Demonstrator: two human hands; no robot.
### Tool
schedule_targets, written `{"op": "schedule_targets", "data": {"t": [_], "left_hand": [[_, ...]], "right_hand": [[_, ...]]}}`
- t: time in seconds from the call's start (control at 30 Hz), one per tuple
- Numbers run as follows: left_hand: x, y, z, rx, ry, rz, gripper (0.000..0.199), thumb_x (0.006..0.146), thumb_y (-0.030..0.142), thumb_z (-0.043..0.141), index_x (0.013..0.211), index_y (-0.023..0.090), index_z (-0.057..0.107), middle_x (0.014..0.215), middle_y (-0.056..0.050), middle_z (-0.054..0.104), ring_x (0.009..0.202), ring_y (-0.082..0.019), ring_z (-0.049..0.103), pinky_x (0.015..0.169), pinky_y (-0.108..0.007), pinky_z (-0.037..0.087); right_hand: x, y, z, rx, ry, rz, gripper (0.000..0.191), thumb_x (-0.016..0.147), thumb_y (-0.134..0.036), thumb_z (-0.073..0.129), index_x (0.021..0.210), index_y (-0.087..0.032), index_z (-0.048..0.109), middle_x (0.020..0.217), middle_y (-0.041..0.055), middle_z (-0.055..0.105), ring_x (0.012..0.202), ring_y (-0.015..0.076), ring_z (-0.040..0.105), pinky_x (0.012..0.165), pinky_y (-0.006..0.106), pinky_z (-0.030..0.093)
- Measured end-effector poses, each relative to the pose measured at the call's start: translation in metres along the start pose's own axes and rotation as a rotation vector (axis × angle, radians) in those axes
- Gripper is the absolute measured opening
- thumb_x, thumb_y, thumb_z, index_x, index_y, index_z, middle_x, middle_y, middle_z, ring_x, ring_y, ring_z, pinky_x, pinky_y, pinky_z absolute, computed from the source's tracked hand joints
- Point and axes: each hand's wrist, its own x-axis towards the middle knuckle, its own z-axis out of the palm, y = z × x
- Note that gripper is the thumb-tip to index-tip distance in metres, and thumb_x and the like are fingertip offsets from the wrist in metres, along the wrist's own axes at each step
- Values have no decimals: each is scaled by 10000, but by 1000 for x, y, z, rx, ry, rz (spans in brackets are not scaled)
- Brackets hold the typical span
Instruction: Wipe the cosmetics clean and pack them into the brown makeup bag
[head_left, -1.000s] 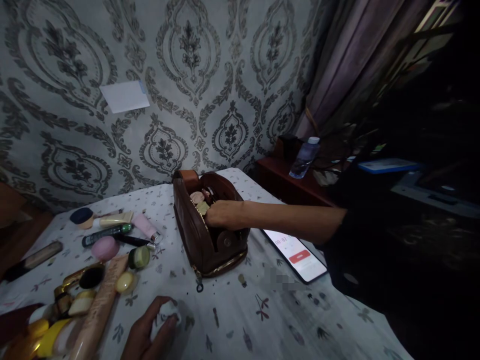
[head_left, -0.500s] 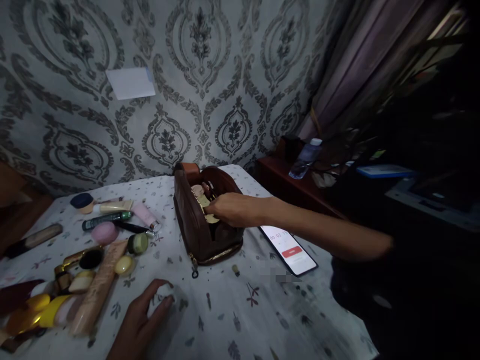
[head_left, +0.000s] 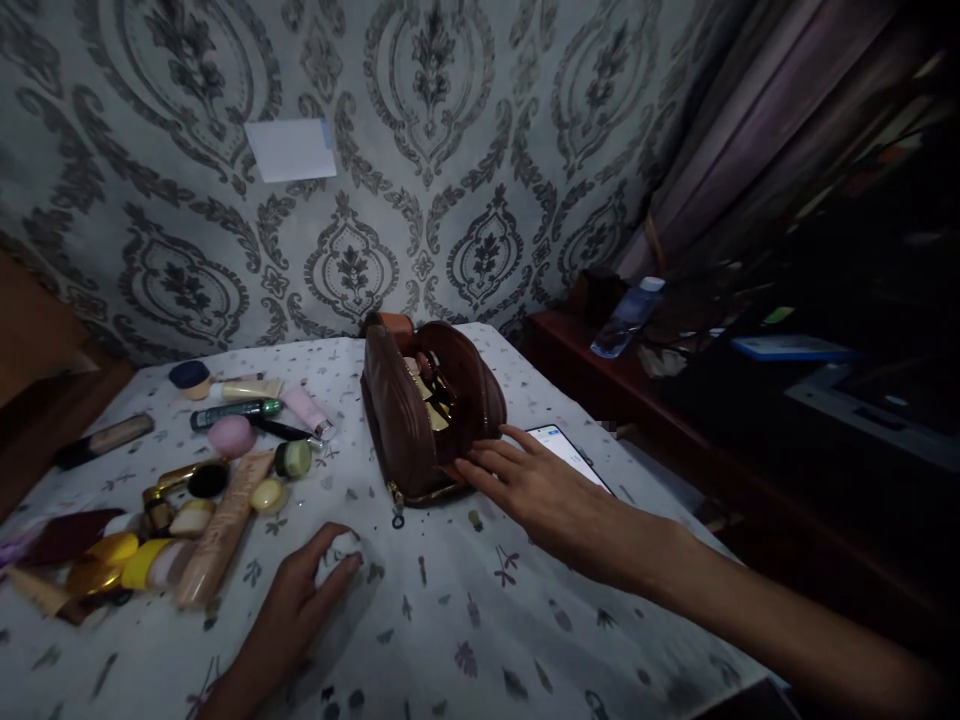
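A brown zip bag (head_left: 397, 410) stands unzipped on the patterned cloth (head_left: 420, 650), with several small items inside. My right hand (head_left: 536, 485) is at the bag's front right edge, fingers spread, with nothing in it. Left of and in front of the bag, my left hand (head_left: 311, 585) has its thumb and fingers round a small whitish object (head_left: 341, 552) that I cannot make out. Behind my right hand lies a phone (head_left: 574, 455) with a lit screen, partly covered.
Tubes, jars and other cosmetics lie at the left, among them a beige tube (head_left: 225, 530) and a pink sponge (head_left: 232, 436). A clear bottle (head_left: 628, 318) rests on the dark red furniture (head_left: 570, 335) at the right. A patterned wall rises behind.
My right hand has come out of the bag to its front right edge, and its fingers have spread. The view has shifted a little. My left hand keeps its hold on the whitish object.
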Motion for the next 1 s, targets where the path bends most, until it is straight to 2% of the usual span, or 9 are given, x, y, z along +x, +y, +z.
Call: {"op": "schedule_targets", "data": {"t": [0.17, 0.27, 0.37, 0.53, 0.63, 0.7, 0.83, 0.93, 1.0], "left_hand": [[0, -3, 1, -6, -34, 48, 333, 923, 489, 483, 979, 194, 627, 832, -12, 660, 789, -193, 595, 734, -261, 467], [0, -5, 3, -31, -12, 104, 299, 924, 456, 486, 961, 187, 611, 842, -9, 640, 804, -183, 577, 751, -260, 450], [0, -7, 2, -88, 28, 150, 287, 909, 452, 498, 898, 180, 591, 797, 3, 597, 781, -165, 551, 726, -248, 434], [-3, -10, -9, -232, 184, 125, 283, 889, 458, 523, 846, 180, 547, 688, 33, 520, 627, -121, 496, 575, -217, 391], [-10, -11, -18, -313, 257, 124, 286, 891, 469, 529, 860, 184, 535, 660, 43, 510, 554, -108, 480, 508, -208, 365], [-14, -12, -26, -278, 293, 155, 272, 900, 454, 526, 876, 184, 544, 663, 43, 517, 552, -107, 481, 512, -211, 365], [-22, -20, -57, -65, 412, 228, 258, 907, 417, 519, 947, 172, 591, 716, 17, 559, 619, -131, 516, 565, -231, 389], [-23, -33, -101, 135, 492, 230, 262, 920, 400, 492, 970, 174, 614, 777, -3, 621, 697, -153, 564, 626, -243, 427], [-21, -46, -141, 361, 547, 97, 271, 939, 394, 468, 1008, 182, 623, 768, 4, 644, 705, -159, 586, 644, -245, 440]], "right_hand": [[3, -26, 5, 196, 421, -110, 336, 880, -3, 407, 1033, -161, 660, 980, 101, 713, 970, 205, 638, 856, 369, 515], [12, -48, 16, 367, 484, -189, 314, 880, -3, 384, 864, -176, 644, 777, 64, 675, 755, 172, 605, 676, 302, 495], [33, -64, 36, 642, 511, -115, 287, 834, -22, 408, 719, -190, 609, 651, 28, 609, 617, 150, 542, 564, 271, 424], [94, -91, 76, 1652, 415, 370, 182, 692, -95, 500, 543, -183, 558, 525, -11, 542, 526, 114, 499, 524, 229, 400], [125, -109, 95, 2250, 250, 692, 146, 588, -28, 582, 561, -170, 565, 528, -26, 535, 528, 95, 523, 483, 182, 390], [141, -121, 103, 2370, 167, 766, 186, 560, 20, 573, 580, -165, 574, 534, -25, 546, 519, 88, 537, 465, 165, 397], [165, -141, 109, 2433, 93, 770, 183, 620, 22, 577, 627, -159, 605, 573, -7, 594, 535, 86, 575, 468, 157, 432], [172, -148, 112, 2505, 54, 740, 111, 695, -44, 635, 699, -154, 651, 621, 3, 630, 578, 92, 608, 518, 171, 483], [171, -148, 115, 2583, 38, 666, 80, 706, -86, 693, 754, -148, 678, 664, 11, 655, 625, 102, 630, 568, 185, 511]]}}
